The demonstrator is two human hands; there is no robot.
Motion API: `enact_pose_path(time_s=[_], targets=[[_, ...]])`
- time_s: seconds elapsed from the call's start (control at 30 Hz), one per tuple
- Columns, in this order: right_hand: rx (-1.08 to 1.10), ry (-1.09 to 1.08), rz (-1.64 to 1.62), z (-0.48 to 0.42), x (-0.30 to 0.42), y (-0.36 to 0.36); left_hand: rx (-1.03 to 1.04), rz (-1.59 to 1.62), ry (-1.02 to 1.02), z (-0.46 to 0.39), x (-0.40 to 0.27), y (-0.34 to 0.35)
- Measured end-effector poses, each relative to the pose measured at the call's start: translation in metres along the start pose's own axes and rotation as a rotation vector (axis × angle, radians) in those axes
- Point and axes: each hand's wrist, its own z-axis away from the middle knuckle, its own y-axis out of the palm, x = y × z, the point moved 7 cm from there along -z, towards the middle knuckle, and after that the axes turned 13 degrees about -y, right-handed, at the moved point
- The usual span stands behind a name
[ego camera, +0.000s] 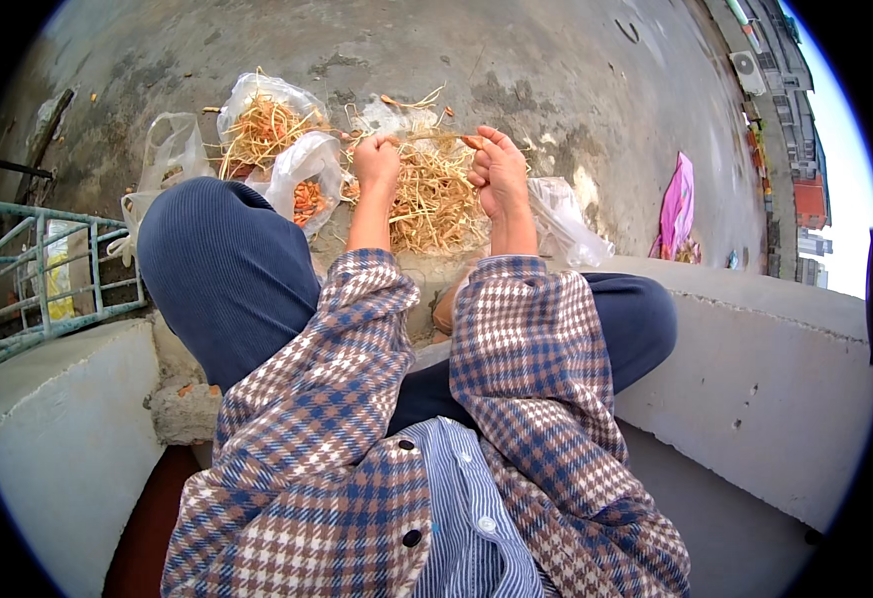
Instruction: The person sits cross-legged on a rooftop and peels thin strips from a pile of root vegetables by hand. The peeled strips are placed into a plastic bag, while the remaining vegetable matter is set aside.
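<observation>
My left hand point(376, 161) is closed on one end of thin, straw-coloured root strands, at the left of a loose pile. Across from it, my right hand point(497, 166) pinches a small orange root piece point(473, 142) between thumb and fingers. Fine strands stretch between the two hands. Below them lies the heap of dry fibrous roots point(436, 202) on the ground. A clear plastic bag point(315, 153) left of my left hand holds several orange root pieces point(307, 202). Behind it, another plastic bag point(287, 93) carries a bundle of yellowish roots with their strands point(266, 131).
A crumpled clear bag point(567, 217) lies right of the heap. Farther right is a pink plastic bag point(677, 198). At left stand a green metal frame point(43, 276) and another clear bag point(171, 146). Low concrete walls point(743, 359) flank my seated legs.
</observation>
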Motion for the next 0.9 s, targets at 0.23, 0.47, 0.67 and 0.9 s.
enact_pose_path(time_s=[0.23, 0.47, 0.67, 0.9], targets=[[-0.380, -0.313, 0.064, -0.009, 0.021, -0.051, 0.157, 0.630, -0.342, -0.009, 0.023, 0.000], [-0.139, -0.033, 0.260, 0.006, -0.022, -0.012, 0.410, 0.735, -0.224, -0.007, 0.008, 0.024], [-0.072, 0.104, 0.263, 0.010, -0.053, -0.005, 0.390, 0.908, -0.136, 0.010, -0.010, 0.034], [0.138, 0.162, 0.226, 0.018, -0.042, 0.026, 0.356, 0.655, -0.001, 0.010, -0.012, 0.033]])
